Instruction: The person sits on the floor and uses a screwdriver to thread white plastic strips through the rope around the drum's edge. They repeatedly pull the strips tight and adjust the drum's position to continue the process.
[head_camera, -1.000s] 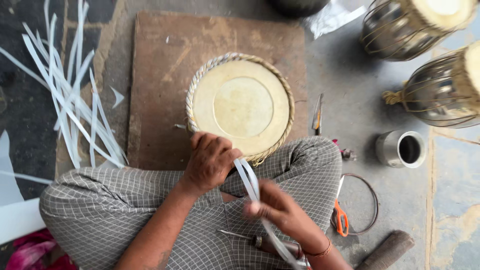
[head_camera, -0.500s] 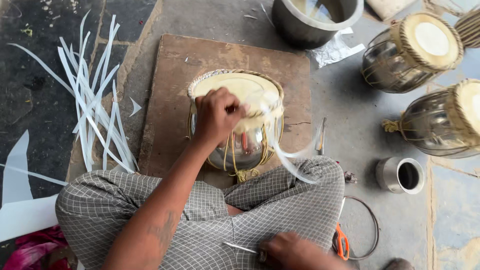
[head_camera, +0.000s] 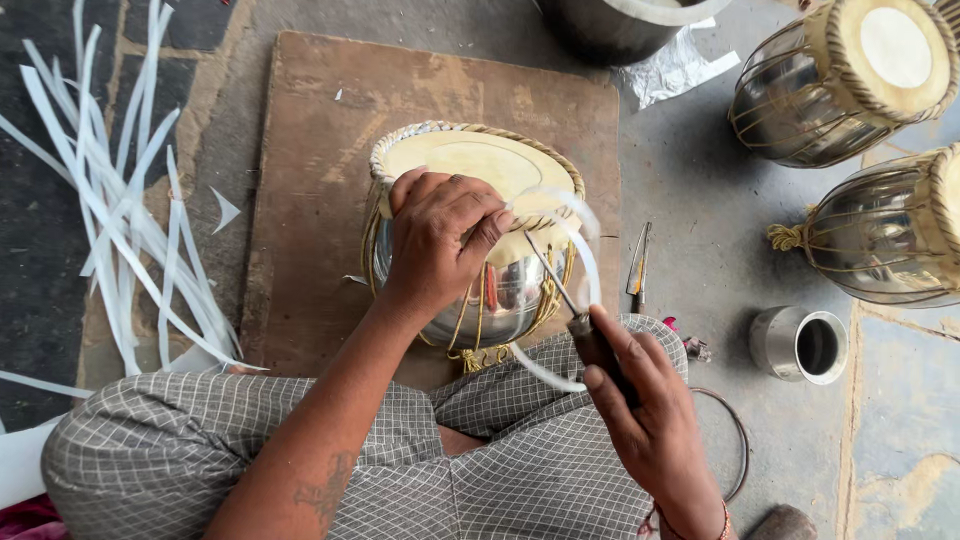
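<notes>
So the drum (head_camera: 480, 240) sits tilted on the wooden board (head_camera: 320, 180), skin facing up and a bit away from the person. Left hand (head_camera: 440, 240) is clamped over the near rim, fingers curled on the braided edge, holding it steady. Right hand (head_camera: 640, 420) sits lower right, fist closed on a dark-handled awl (head_camera: 570, 300). The awl's shaft runs up and left, its tip right at the rim beside the left fingertips. A white strip (head_camera: 580, 290) loops from that same spot down toward the lap. Left hand's the one on the drum; the right only reaches it through the tool.
</notes>
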